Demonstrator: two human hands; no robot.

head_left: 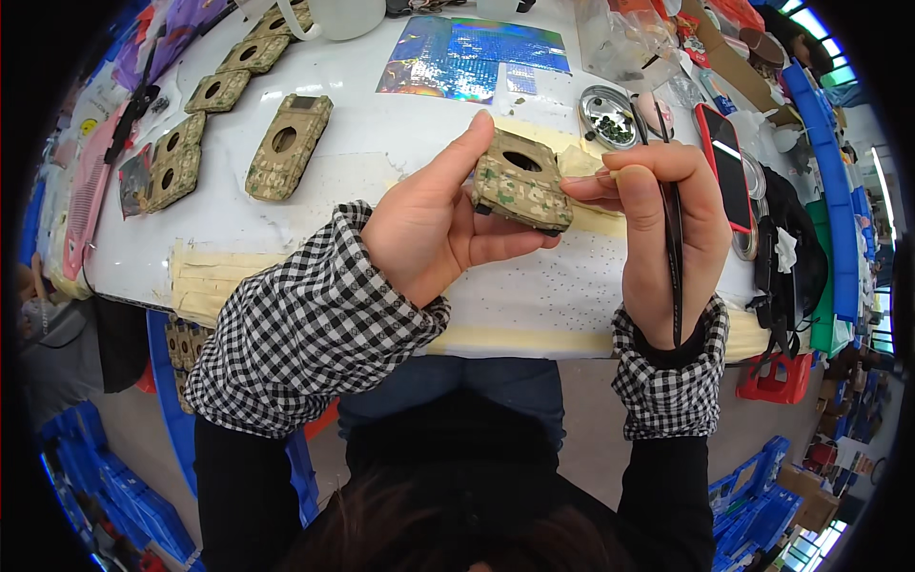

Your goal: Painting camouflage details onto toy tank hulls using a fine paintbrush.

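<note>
My left hand is closed around a camouflage-patterned model tank hull with a round hole in its top, held tilted above the table. My right hand is closed on black tweezers, which lie upright along its palm. Its thumb and forefinger pinch near the hull's right edge; whatever sits between those fingertips is too small to make out. Another camouflage hull lies on the table to the left. Beyond the right hand, a round tin contains small dark green bits.
More camouflage hulls line the table's left side. Shiny holographic sheets and a white jug lie at the back. To the right are a red-cased phone and a black bag. Masking tape covers the near edge; dark specks dot the white tabletop.
</note>
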